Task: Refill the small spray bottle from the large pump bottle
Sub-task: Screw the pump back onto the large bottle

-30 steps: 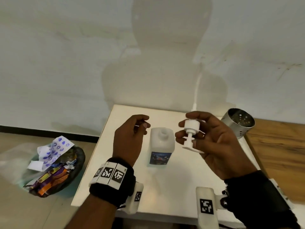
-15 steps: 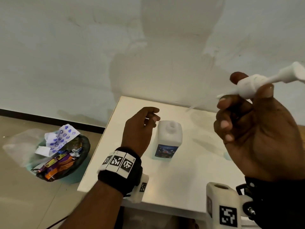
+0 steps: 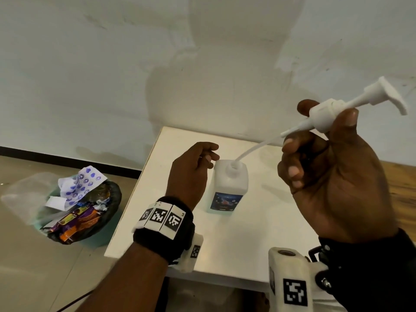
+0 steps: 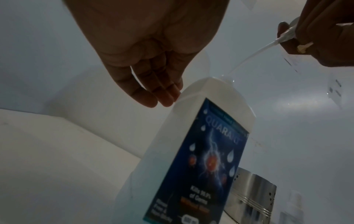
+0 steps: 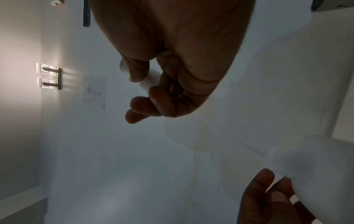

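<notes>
White pump (image 3: 326, 115) pinched in right hand (image 3: 337, 176), tube end in upright bottle (image 3: 229, 188) mouth on table (image 3: 247, 244); left hand (image 3: 191, 174) loosely curled, empty, beside bottle.

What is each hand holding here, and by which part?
Right hand grips the white plastic pump head by its screw collar. Left hand holds nothing, its fingers beside the large white pump bottle.

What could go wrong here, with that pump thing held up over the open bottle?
The right hand holds the pump head tilted, and its dip tube only just reaches the neck of the large bottle: liquid may drip onto the table. The left hand hangs beside the bottle without gripping it, so a tug on the tube might tip it.
</notes>
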